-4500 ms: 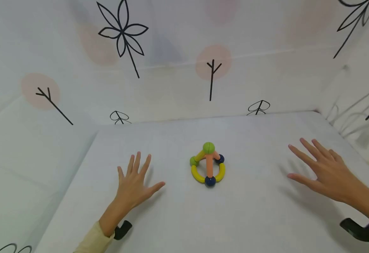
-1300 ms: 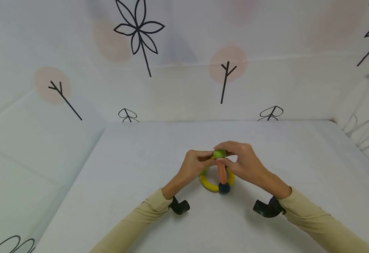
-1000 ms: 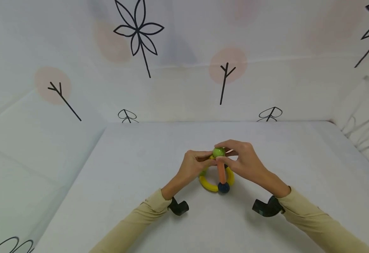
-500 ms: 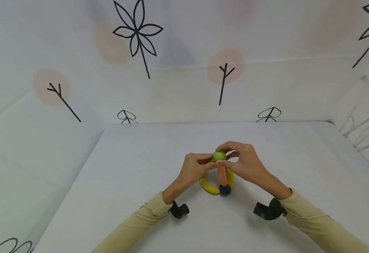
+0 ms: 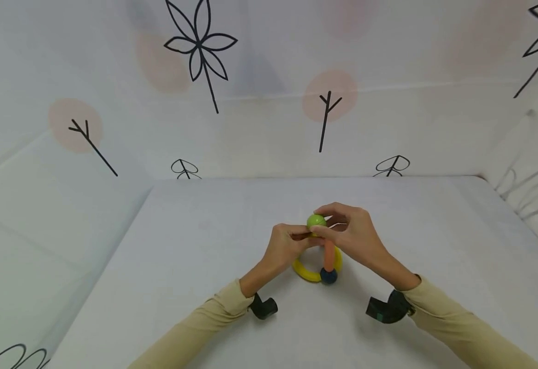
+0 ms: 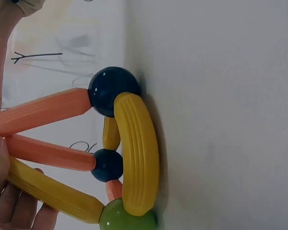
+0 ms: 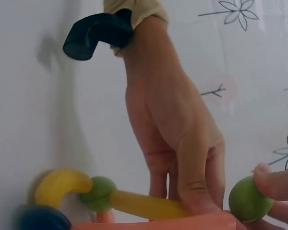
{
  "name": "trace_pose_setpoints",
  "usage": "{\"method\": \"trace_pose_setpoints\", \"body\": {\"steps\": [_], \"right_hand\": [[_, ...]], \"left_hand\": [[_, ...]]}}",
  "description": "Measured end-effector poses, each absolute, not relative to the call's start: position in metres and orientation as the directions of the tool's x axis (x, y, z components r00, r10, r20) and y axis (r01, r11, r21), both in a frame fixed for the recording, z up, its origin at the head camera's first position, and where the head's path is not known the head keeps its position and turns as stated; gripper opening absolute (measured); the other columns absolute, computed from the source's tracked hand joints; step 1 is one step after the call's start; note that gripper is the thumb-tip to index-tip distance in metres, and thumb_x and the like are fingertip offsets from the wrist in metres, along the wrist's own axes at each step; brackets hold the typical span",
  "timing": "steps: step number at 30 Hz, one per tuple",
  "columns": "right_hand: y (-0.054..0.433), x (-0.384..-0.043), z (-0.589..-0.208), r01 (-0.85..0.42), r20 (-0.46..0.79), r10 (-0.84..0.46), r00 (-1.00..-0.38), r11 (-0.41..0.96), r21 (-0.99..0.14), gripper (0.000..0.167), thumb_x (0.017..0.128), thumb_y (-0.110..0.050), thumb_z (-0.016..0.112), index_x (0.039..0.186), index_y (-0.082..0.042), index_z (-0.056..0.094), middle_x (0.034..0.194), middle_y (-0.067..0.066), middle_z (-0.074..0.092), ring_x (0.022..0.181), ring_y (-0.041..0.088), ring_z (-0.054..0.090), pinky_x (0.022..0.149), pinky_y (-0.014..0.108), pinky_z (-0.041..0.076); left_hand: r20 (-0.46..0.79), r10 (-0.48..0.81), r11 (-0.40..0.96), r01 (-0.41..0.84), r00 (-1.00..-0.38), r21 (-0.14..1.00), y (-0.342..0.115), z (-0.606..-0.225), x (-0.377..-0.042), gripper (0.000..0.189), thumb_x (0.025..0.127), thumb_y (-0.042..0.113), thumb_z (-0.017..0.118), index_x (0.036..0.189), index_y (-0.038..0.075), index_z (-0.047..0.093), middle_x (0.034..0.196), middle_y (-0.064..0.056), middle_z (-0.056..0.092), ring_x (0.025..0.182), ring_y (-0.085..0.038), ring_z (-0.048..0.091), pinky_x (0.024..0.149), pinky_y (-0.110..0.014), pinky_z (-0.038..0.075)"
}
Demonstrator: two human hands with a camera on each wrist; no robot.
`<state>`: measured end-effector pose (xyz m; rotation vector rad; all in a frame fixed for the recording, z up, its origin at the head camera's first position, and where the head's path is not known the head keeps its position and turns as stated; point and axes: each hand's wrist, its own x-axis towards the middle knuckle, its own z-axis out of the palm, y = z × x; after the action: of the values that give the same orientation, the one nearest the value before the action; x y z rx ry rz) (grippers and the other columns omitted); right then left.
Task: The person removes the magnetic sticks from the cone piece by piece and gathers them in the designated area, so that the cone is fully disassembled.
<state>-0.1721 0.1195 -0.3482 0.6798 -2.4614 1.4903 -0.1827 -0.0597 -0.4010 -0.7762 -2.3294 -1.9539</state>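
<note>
A toy frame of ridged rods and balls stands on the table. My left hand (image 5: 287, 246) pinches the upper ends of its rods, among them a yellow rod (image 6: 57, 191) and orange rods (image 6: 43, 112). My right hand (image 5: 354, 238) grips a green ball (image 5: 316, 222) between thumb and fingers. In the right wrist view, the ball shows apart from the end of the nearest orange rod (image 7: 182, 224). Navy balls (image 6: 114, 88), another green ball (image 6: 127, 218) and curved yellow rods (image 6: 139, 155) form the base ring. The hands hide part of the frame's top in the head view.
The white table (image 5: 223, 220) meets a white backdrop (image 5: 260, 128) printed with black plant drawings and pink dots. Black curved mounts (image 5: 263, 307) sit at both wrists, below beige sleeves (image 5: 204, 318).
Both hands have come in from the sides to the toy frame. In the last half second, the green ball has shifted left off the front orange rod in my right hand.
</note>
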Motion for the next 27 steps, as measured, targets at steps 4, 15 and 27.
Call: {"method": "trace_pose_setpoints", "body": {"steps": [4, 15, 27], "right_hand": [[0.125, -0.177, -0.346, -0.473, 0.386, -0.299, -0.873, 0.324, -0.819, 0.026, 0.083, -0.014, 0.074, 0.106, -0.005, 0.066, 0.100, 0.006, 0.066, 0.086, 0.017, 0.063, 0.074, 0.024, 0.053], [0.154, -0.190, -0.351, -0.427, 0.340, -0.299, -0.892, 0.305, -0.851, 0.029, 0.084, -0.012, 0.073, 0.110, -0.004, 0.064, 0.105, 0.010, 0.065, 0.092, 0.018, 0.064, 0.077, 0.022, 0.052], [0.178, -0.209, -0.369, -0.386, 0.283, -0.285, -0.916, 0.435, -0.813, 0.031, 0.084, -0.015, 0.073, 0.111, -0.002, 0.065, 0.108, 0.013, 0.064, 0.095, 0.029, 0.065, 0.073, 0.018, 0.051]], "left_hand": [[0.291, 0.351, 0.123, 0.352, -0.890, 0.928, -0.062, -0.396, -0.180, 0.029, 0.081, 0.009, 0.074, 0.108, 0.001, 0.070, 0.101, -0.009, 0.070, 0.092, -0.015, 0.068, 0.078, -0.024, 0.052], [0.299, 0.367, 0.185, 0.385, -0.881, 0.904, -0.070, -0.362, -0.160, 0.026, 0.084, 0.003, 0.070, 0.108, -0.005, 0.069, 0.105, -0.018, 0.068, 0.097, -0.030, 0.063, 0.083, -0.030, 0.052], [0.364, 0.385, 0.254, 0.476, -0.848, 0.842, -0.071, -0.372, -0.165, 0.026, 0.083, 0.006, 0.072, 0.108, -0.001, 0.069, 0.101, -0.010, 0.069, 0.092, -0.026, 0.063, 0.074, -0.034, 0.054]]}}
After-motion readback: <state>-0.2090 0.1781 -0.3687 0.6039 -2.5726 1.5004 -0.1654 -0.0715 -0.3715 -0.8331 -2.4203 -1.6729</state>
